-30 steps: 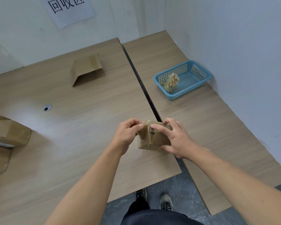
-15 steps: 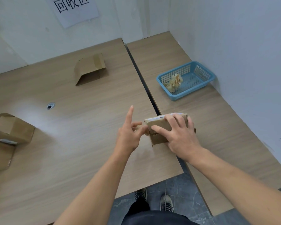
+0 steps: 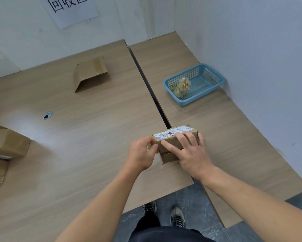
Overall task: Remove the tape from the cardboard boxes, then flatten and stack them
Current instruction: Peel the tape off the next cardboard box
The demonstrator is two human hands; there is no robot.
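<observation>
The small box (image 3: 172, 155) sits at the near centre of the scene, straddling the dark seam between the left table (image 3: 94, 130) and the right table (image 3: 234, 137). Its top face carries a white shipping label (image 3: 171, 133).

Hand positions:
- The left hand (image 3: 141, 152) is at the left end of the small box. Its fingers are curled and pinch that end between thumb and fingertips. Whether the pinch is on a tape end or on the cardboard edge itself cannot be told, since the fingers cover the contact point.
- The right hand (image 3: 190, 151) lies over the top and near face of the small box. Its fingers are straight and spread and press the cardboard down without closing round it.

Other items:
- A flattened box (image 3: 90, 74) lies far on the left table, well apart from the hands.
- Two more cardboard boxes (image 3: 7, 142) rest at the left edge (partly cut off by the frame).
- A blue basket (image 3: 201, 95) stands far on the right table, near the wall, and holds a wad of removed tape (image 3: 180, 86).
- A round cable hole (image 3: 47, 115) is set in the left table.
- A paper sign (image 3: 70, 9) hangs on the far wall.
</observation>
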